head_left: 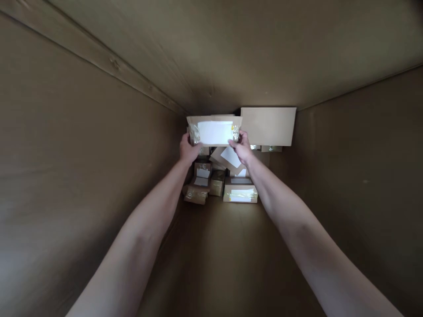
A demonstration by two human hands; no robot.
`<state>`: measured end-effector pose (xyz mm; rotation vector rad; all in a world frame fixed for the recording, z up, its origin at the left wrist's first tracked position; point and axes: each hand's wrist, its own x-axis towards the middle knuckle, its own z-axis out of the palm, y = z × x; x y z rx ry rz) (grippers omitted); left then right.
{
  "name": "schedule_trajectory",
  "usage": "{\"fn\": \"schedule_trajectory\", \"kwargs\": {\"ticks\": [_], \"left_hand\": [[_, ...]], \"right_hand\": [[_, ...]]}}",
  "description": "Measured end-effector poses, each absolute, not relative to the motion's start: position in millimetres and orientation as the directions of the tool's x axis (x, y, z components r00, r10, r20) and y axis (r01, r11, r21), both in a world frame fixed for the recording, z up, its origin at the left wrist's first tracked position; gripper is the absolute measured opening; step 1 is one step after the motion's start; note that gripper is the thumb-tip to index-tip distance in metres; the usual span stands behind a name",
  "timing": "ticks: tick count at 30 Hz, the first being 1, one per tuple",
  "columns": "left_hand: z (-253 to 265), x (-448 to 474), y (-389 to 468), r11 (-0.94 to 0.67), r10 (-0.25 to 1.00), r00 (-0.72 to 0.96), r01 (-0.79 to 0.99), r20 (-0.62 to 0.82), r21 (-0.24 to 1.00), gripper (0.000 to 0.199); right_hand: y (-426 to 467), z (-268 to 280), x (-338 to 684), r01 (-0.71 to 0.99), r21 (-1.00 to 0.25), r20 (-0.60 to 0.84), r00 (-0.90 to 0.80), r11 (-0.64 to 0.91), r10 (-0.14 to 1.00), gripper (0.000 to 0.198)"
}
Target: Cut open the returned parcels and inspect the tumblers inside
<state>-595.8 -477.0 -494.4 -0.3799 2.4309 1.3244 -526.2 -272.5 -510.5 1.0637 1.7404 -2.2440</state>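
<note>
Both my arms reach deep into a large cardboard container. Between my hands is a brown cardboard box [214,119] with a large white label and shiny clear tape at both ends. My left hand [189,149] grips its lower left end, thumb on the near face. Its lower right end is in my right hand [242,146], thumb against the label's corner. Most of the other fingers are hidden behind the box. Below it, a tilted box with a white label [231,156] lies close to my right wrist.
A larger plain box [268,126] stands at the back right. Several smaller taped boxes lie below, among them a labelled box [240,196] and an angled box [196,195]. The container's left wall [82,132] and right wall [360,167] rise beside my arms.
</note>
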Motion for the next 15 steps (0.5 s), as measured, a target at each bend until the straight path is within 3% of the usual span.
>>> {"fn": "schedule_trajectory", "kwargs": {"ticks": [4, 9, 15], "left_hand": [[-414.4, -545.7, -480.3, 0.435, -0.095, -0.912, -0.398, -0.398, 0.808, 0.054], [-272.2, -490.6, -478.1, 0.265, 0.076, -0.938, -0.307, -0.337, 0.914, 0.050], [-123.5, -431.4, -472.3, 0.201, 0.209, -0.940, -0.228, -0.269, 0.953, 0.055]], "right_hand": [[-272.8, -417.3, -496.8, 0.473, -0.807, -0.585, -0.724, -0.354, 0.366, 0.065], [-264.2, -274.2, -424.5, 0.382, -0.905, -0.424, -0.760, -0.189, 0.492, 0.061], [-246.1, -115.3, -330.9, 0.342, -0.939, -0.314, -0.818, -0.031, 0.483, 0.080]]}}
